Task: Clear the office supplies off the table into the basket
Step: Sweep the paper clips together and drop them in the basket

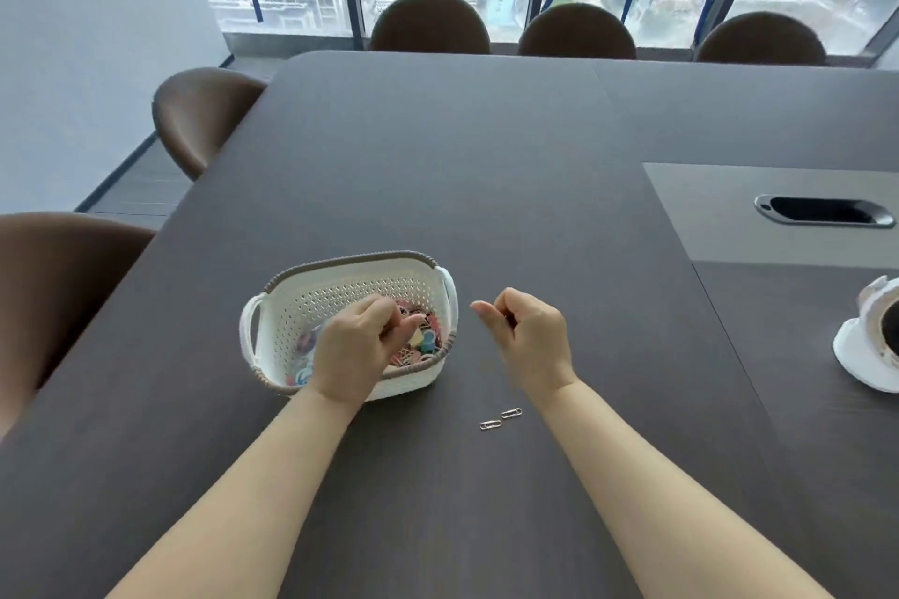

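A white perforated basket with a grey-brown rim stands on the dark table, holding several colourful clips and other small supplies. My left hand hovers over the basket's near side with fingers curled; whether it holds anything is hidden. My right hand floats just right of the basket, fingers curled with the thumb pressed to the forefinger; what it pinches is too small to tell. Two silver paper clips lie on the table in front of my right hand, near my wrist.
A white rounded object sits at the table's right edge of view. A grey panel with a cable slot lies at the far right. Brown chairs line the left and far sides, with windows behind.
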A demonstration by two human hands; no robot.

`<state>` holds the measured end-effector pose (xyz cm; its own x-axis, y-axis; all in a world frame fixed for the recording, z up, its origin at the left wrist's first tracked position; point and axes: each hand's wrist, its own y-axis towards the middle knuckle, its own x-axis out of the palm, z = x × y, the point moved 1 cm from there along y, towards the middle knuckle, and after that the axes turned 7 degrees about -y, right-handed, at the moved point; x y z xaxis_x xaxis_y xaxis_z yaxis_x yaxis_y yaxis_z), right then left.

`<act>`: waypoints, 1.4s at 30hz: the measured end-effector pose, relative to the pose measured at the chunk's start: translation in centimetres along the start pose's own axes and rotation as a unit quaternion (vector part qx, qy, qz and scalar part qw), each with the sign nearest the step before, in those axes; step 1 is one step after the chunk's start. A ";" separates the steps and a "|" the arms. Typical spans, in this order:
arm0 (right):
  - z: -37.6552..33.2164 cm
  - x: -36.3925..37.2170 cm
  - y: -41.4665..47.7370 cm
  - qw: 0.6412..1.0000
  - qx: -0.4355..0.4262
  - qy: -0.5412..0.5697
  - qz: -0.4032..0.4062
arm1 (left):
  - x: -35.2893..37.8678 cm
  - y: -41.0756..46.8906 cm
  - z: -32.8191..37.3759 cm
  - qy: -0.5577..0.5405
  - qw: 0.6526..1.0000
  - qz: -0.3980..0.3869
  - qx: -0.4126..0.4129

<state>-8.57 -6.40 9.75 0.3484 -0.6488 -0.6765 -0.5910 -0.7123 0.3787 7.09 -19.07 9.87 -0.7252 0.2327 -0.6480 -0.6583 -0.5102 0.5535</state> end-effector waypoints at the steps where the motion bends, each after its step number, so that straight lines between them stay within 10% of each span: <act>1: -1.4 0.7 0.7 1.000 -0.015 0.004 -0.017 | -1.2 0.2 -1.0 0.009 1.000 -0.003 -0.019; 22: -4.7 5.9 1.4 0.985 -0.005 -0.129 -0.112 | -5.2 -0.4 -6.7 0.086 0.983 -0.142 -0.080; 28: -2.3 3.0 -0.3 0.993 -0.007 -0.114 0.040 | -3.1 -0.1 -3.9 0.075 0.989 -0.116 0.042; 36: 8.0 -1.6 -7.4 0.973 0.152 -0.175 0.007 | 5.9 -3.5 2.5 -0.020 0.969 -0.150 0.196; 42: 13.6 -3.4 -12.7 0.918 0.289 -0.211 -0.170 | 12.1 -7.3 1.9 0.046 0.929 -0.366 -0.038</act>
<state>-12.17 8.51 -1.36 0.3428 -0.1666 -0.9245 -0.8299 -0.5148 -0.2150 2.72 -10.93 -1.05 -0.0658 0.4707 -0.8798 -0.9498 -0.2997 -0.0893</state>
